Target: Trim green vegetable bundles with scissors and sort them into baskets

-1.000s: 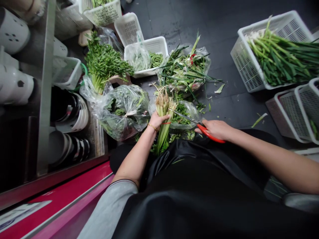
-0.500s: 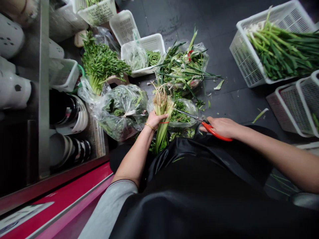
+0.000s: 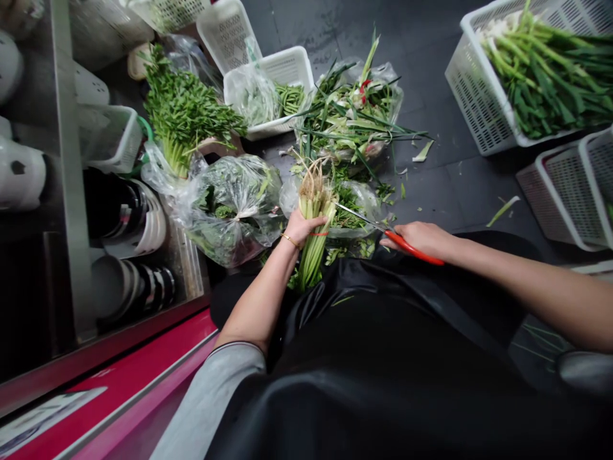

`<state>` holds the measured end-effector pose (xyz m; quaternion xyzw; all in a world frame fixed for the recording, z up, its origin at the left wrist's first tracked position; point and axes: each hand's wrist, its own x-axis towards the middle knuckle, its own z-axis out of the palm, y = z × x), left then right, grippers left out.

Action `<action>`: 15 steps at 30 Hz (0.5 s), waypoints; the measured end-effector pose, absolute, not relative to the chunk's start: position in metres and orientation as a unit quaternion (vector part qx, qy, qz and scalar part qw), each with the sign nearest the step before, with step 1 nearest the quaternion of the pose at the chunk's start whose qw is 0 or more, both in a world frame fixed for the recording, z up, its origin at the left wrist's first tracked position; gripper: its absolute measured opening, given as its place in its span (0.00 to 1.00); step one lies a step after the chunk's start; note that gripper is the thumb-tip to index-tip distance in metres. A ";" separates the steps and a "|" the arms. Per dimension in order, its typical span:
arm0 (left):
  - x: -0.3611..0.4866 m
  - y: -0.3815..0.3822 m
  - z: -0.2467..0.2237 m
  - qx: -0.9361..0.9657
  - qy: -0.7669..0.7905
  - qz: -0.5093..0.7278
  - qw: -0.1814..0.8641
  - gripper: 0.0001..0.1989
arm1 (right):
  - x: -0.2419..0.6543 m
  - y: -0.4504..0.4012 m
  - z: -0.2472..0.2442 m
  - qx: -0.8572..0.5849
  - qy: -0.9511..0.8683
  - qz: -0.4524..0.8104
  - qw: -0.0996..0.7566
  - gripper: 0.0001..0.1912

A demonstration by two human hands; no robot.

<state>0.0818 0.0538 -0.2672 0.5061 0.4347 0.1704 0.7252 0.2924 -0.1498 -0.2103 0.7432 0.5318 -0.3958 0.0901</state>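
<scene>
My left hand point(image 3: 302, 227) is wrapped around a bunch of leafy green stalks point(image 3: 312, 255), perhaps Chinese celery. The bunch stands root end away from me, with pale, stringy roots point(image 3: 313, 181) at the top and a red band around the stalks below my thumb. Its leaves hang down by the black apron. In my right hand point(image 3: 421, 241) is a pair of scissors point(image 3: 407, 249) with red handles. Their blades point left, the tips beside the stalks just below the roots. Whether the tips touch the stalks I cannot tell.
Beyond the bunch lies a plastic bag of trimmings point(image 3: 349, 128). Left of it are a tied bag of greens point(image 3: 234, 211), upright leafy bunches point(image 3: 186, 115) and a white basket of green beans point(image 3: 268, 128). A basket of scallions point(image 3: 483, 121) stands far right. Shelving point(image 3: 71, 191) borders the left.
The whole view has shifted a little, with the far baskets sitting higher in the picture. Both hands keep their holds, and the scissors stay beside the root end of the bunch.
</scene>
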 end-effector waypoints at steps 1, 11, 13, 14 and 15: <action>0.083 0.053 -0.266 0.482 0.436 0.166 0.741 0.30 | 0.290 -0.155 -0.213 0.737 0.519 -0.431 0.050 0.34; 0.082 0.053 -0.263 0.452 0.439 0.166 0.758 0.29 | 0.262 -0.162 -0.216 0.730 0.466 -0.500 0.007 0.35; 0.083 0.050 -0.262 0.465 0.438 0.165 0.752 0.28 | 0.268 -0.152 -0.211 0.765 0.502 -0.395 0.082 0.36; 0.083 0.049 -0.262 0.463 0.441 0.164 0.751 0.28 | 0.272 -0.149 -0.210 0.772 0.506 -0.372 0.095 0.36; 0.084 0.048 -0.261 0.454 0.445 0.163 0.754 0.27 | 0.275 -0.147 -0.209 0.774 0.507 -0.368 0.092 0.35</action>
